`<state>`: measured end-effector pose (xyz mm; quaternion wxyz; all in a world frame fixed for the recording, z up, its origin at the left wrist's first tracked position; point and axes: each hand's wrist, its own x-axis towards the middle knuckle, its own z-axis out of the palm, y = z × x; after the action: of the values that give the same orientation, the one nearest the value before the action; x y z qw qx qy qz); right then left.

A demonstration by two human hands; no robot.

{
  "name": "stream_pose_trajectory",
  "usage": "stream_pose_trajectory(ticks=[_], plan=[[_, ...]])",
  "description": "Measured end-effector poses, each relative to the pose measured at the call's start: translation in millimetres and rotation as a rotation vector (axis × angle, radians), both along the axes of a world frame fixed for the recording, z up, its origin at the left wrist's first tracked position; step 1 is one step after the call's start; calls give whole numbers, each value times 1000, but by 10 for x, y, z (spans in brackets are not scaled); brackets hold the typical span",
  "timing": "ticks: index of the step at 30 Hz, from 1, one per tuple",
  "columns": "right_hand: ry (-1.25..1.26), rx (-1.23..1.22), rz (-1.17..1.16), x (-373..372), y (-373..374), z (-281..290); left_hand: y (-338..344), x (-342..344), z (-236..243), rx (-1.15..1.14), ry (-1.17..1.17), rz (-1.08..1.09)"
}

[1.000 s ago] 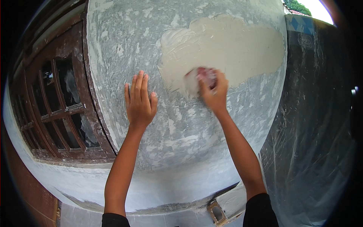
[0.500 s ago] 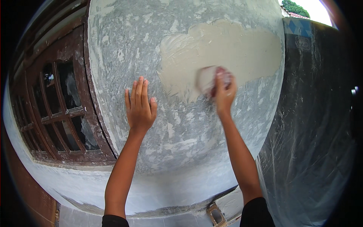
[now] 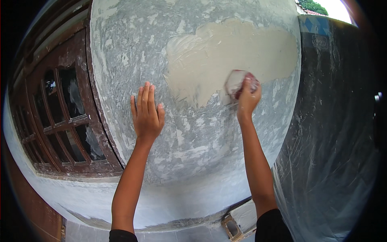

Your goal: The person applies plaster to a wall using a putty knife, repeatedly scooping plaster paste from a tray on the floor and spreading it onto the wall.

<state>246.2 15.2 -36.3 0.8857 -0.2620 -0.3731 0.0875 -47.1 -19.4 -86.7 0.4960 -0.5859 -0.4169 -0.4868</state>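
My right hand (image 3: 250, 97) grips a putty scraper (image 3: 237, 82) with a pale face and dark red edges, smeared by motion. The scraper lies against the wall at the lower edge of a smooth beige patch of putty (image 3: 229, 52). Around the patch the wall (image 3: 193, 141) is mottled grey with whitish smears. Left of the putty, my left hand (image 3: 147, 117) rests flat on the bare grey wall, fingers stretched upward and the thumb apart. It holds nothing.
A dark brown wooden window (image 3: 60, 121) with glass panes is set in the wall at left. Dark plastic sheeting (image 3: 326, 133) hangs at right. On the floor below stands a pale board-like thing (image 3: 245, 215) beside a small brown frame-shaped object (image 3: 232, 228).
My right hand and the scraper have moved to the right along the putty's lower edge. My left hand stays flat on the wall; the whole view has shifted slightly.
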Motion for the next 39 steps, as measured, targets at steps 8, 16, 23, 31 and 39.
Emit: stream_pose_trajectory(ticks=[8,16,23,31,39], plan=[[-171,-4,5,-17,110,-245,5,12,-9,0,2,1],[-675,-25,-236,67,141,-463,13,-4,-30,-10,0,0],[-658,134,-152,39,128,-544,27,-1,-32,-4,-1,7],[-683,89,-127,47,138,-631,25,11,-44,5,1,17],[-654,162,-41,-103,100,-477,-7,26,-108,-6,-2,24]])
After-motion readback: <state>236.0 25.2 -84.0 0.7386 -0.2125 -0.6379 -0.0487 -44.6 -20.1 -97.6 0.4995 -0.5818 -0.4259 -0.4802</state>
